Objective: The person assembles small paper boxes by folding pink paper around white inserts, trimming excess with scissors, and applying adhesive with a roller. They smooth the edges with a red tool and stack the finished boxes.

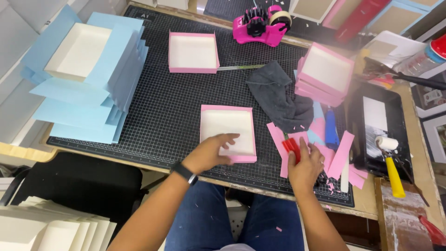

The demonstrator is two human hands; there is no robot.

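On a black gridded cutting mat (176, 116), a crumpled grey cloth (278, 95) and loose pink paper strips (341, 155) crowd the right. The shallow pink-edged cardboard tray with a white inside (227, 128) lies near centre; the left hand (211, 151) rests open-fingered on its near-left corner. The right hand (305, 167) grips a small red tool (291, 148).

Left hand (211, 151) lies flat, fingers spread; right hand (304, 167) curled closed.
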